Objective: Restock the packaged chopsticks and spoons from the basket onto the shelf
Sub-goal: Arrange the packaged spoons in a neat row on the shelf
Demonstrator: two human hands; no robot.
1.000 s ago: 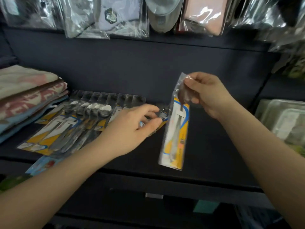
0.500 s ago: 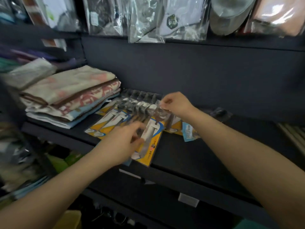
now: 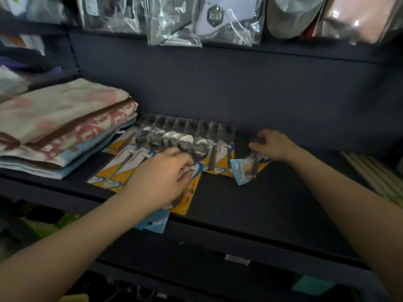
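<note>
Now mid-restock: left hand (image 3: 161, 177) presses a spoon pack (image 3: 189, 192) flat; right hand (image 3: 272, 144) pinches a blue-carded pack (image 3: 242, 171), next aligning it on the shelf (image 3: 272, 214).

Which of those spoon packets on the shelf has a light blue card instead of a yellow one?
The spoon packet under the right hand, lying apart at the right end of the row of yellow-carded packets. Its card end is light blue.

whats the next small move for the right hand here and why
Probably slide the blue-ended packet left against the fanned row of spoon packs. The right hand holds its far end, and it lies skewed, apart from the row on the dark shelf, while the left hand rests on the nearest yellow pack at the row's right end.
</note>
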